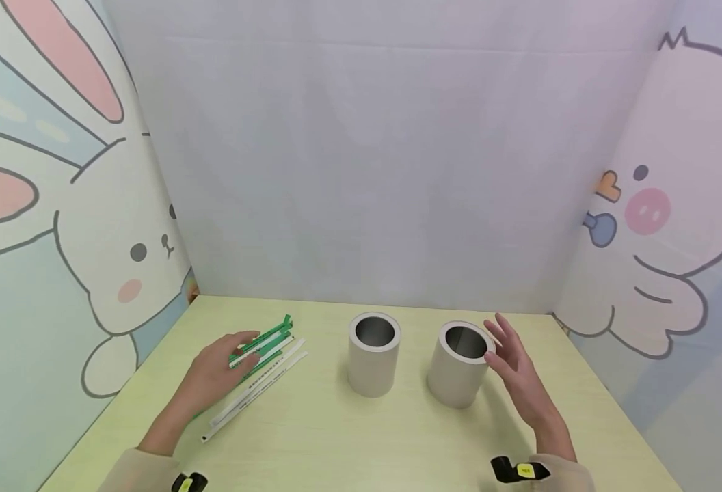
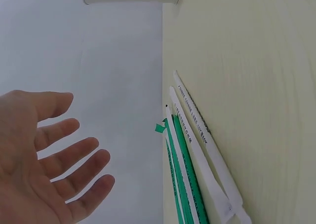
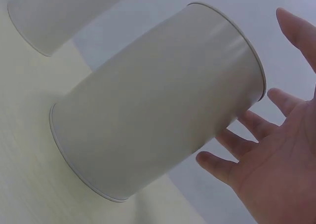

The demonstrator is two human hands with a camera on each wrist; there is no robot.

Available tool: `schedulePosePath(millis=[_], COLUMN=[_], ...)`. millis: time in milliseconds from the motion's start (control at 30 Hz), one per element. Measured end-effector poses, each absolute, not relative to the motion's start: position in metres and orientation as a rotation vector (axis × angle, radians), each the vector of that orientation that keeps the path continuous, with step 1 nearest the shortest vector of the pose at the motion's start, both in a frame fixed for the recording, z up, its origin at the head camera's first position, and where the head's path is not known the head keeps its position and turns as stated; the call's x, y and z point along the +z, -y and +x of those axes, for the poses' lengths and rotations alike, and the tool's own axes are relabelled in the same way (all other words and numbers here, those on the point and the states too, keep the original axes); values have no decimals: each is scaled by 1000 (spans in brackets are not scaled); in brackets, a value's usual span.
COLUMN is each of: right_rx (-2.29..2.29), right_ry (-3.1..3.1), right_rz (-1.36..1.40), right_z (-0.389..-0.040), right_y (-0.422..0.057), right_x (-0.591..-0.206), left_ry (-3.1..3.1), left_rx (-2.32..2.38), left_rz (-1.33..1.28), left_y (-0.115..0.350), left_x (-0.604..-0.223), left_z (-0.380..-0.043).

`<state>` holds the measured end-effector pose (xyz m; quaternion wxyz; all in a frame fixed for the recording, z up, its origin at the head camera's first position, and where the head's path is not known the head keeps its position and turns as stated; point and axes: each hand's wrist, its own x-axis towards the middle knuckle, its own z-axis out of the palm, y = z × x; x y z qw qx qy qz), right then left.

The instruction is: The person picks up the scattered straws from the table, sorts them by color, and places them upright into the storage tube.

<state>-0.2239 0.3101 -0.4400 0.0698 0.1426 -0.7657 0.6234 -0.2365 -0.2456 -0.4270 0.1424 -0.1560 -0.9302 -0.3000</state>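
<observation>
On the left of the table lie several slim paper-wrapped sticks, some white [image 1: 255,395] and some green [image 2: 190,179], roughly side by side with print along them. My left hand [image 1: 213,374] hovers over the pile with relaxed fingers and holds nothing. Two pale, open-topped cylindrical containers with dark metallic insides stand upright, one near the middle [image 1: 373,372], the other to its right [image 1: 455,383]. Beside the right container my right hand [image 1: 524,386] is spread, its fingers close to the wall and rim. Some fingers are partly hidden behind that container in the right wrist view.
The pale wooden table [image 1: 336,451] ends at a plain light backdrop [image 1: 367,171]. Cartoon-printed panels rise on both sides, a rabbit [image 1: 115,273] at left and a round white character [image 1: 662,273] at right.
</observation>
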Motion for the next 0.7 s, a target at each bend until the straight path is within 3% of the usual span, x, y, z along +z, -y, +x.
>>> schedulePosePath(millis=[700], right_rx=[2006], right_ry=[2278], right_rz=[531], right_z=[-235], right_y=[-316], right_x=[-462], left_ry=[2846], left_rx=[-883], left_rz=[-472], left_y=[247], left_x=[-441], left_z=[-241])
